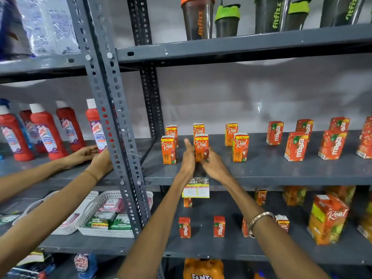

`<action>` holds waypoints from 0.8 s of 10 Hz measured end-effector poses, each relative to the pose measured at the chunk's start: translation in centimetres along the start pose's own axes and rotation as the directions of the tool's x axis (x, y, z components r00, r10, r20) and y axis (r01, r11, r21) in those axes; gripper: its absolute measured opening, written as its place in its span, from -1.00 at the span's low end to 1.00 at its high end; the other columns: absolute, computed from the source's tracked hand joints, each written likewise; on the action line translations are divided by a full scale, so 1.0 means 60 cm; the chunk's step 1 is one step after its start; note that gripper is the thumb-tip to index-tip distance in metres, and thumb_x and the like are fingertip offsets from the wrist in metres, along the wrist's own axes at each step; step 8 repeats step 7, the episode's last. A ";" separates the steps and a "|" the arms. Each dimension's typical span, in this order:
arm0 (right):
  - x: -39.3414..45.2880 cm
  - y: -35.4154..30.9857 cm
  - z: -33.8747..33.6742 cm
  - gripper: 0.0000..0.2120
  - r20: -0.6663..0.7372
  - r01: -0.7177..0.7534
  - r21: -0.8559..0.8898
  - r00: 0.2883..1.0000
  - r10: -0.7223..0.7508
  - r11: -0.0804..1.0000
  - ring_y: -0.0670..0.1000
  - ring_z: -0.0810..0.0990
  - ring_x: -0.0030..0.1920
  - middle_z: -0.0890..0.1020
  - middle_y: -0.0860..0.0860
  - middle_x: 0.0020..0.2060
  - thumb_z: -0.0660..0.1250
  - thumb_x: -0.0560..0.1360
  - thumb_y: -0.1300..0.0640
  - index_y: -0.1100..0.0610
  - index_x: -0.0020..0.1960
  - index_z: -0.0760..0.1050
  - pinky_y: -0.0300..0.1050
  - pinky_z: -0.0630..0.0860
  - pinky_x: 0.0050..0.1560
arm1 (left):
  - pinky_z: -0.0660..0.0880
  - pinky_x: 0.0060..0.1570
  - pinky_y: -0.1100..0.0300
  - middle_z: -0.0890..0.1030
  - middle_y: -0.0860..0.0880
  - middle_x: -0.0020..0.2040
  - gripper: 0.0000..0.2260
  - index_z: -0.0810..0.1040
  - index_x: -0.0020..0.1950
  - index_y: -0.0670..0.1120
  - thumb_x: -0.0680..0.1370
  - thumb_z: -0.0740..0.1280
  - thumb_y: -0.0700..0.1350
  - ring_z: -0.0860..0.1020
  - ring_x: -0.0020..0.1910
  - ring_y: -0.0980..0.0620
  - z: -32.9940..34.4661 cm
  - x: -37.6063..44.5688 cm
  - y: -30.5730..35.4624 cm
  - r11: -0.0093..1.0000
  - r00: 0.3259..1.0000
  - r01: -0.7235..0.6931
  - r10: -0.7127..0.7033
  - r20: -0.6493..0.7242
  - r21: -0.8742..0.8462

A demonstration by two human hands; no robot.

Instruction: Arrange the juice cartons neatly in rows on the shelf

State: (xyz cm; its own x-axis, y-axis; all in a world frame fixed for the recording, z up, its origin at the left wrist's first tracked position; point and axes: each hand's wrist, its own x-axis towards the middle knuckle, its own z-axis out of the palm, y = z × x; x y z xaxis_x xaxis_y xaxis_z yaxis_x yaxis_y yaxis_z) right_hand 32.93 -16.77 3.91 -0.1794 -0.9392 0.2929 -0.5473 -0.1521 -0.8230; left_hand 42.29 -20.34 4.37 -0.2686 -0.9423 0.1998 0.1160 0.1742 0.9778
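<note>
Small orange Real juice cartons stand in two rows on the grey middle shelf (261, 170). Both my hands hold the front middle carton (201, 144): my left hand (188, 158) presses its left side with the thumb up, my right hand (213, 165) wraps its lower right side. Another front carton (168, 150) stands to the left and one (240, 147) to the right. Three more Real cartons stand behind, such as the back one (231, 134). Red Maaza cartons (296, 146) stand in rows further right.
Another person's two hands (94, 158) reach among red cleaner bottles (47, 131) on the left shelf. A slotted upright post (112, 121) divides the shelves. A price tag (196, 188) hangs from the shelf edge. Shaker bottles (197, 19) stand above; more cartons and white baskets (108, 214) below.
</note>
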 end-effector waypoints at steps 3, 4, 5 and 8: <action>-0.003 -0.002 -0.003 -0.62 0.029 0.003 0.022 1.000 -0.004 1.000 0.11 0.59 0.27 0.60 0.06 0.28 0.26 0.61 0.18 0.05 0.41 0.32 0.12 0.54 0.27 | 0.38 0.42 -0.17 0.70 0.06 -0.03 -0.36 0.72 -0.20 0.26 0.54 -0.15 0.40 0.61 0.19 -0.02 0.002 -0.013 0.009 1.000 1.000 0.000 0.000 -0.006 0.020; -0.003 0.000 -0.002 -0.65 0.016 0.002 0.027 1.000 -0.003 1.000 0.12 0.62 0.21 0.63 0.07 0.22 0.26 0.61 0.19 0.08 0.37 0.34 0.06 0.57 0.21 | 0.37 0.43 -0.17 0.68 0.07 -0.04 -0.36 0.70 -0.19 0.18 0.60 -0.16 0.33 0.59 0.16 -0.01 0.005 -0.020 0.015 1.000 1.000 0.004 -0.004 -0.022 0.025; -0.013 -0.007 -0.006 -0.59 0.013 -0.023 -0.004 1.000 0.023 1.000 0.14 0.62 0.21 0.62 0.10 0.22 0.25 0.62 0.19 0.14 0.44 0.26 0.02 0.57 0.14 | 0.40 0.40 -0.13 0.68 -0.04 0.03 -0.38 0.65 -0.08 0.10 0.62 -0.16 0.30 0.61 0.14 -0.01 0.009 -0.032 0.024 0.998 0.999 -0.003 0.005 -0.031 0.068; -0.073 -0.018 -0.048 -0.36 -0.205 0.268 -0.334 0.915 -0.347 0.904 0.09 0.21 0.56 0.18 0.07 0.59 0.19 0.64 0.17 0.10 0.62 -0.05 0.11 0.32 0.48 | 0.25 0.48 0.08 0.40 -0.11 0.50 -0.54 0.32 0.50 -0.12 0.71 -0.02 0.10 0.31 0.48 0.18 0.001 -0.096 0.036 0.884 0.926 -0.286 0.354 -0.130 0.369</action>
